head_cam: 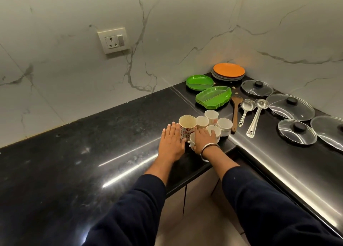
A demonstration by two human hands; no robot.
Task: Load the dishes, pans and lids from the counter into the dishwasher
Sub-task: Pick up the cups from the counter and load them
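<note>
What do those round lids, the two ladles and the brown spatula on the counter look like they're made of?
The lids look like clear glass with metal rims and black, probably plastic, knobs: the counter shows through them. The ladles look like polished steel, bright and mirror-like. The spatula looks like wood, matte brown.

The fourth glass lid (329,131) is cut off by the right edge. A small cup (192,140) is largely covered by the right hand (204,140), whose grip cannot be made out. The plates under the orange plate (228,71) cannot be counted.
</note>
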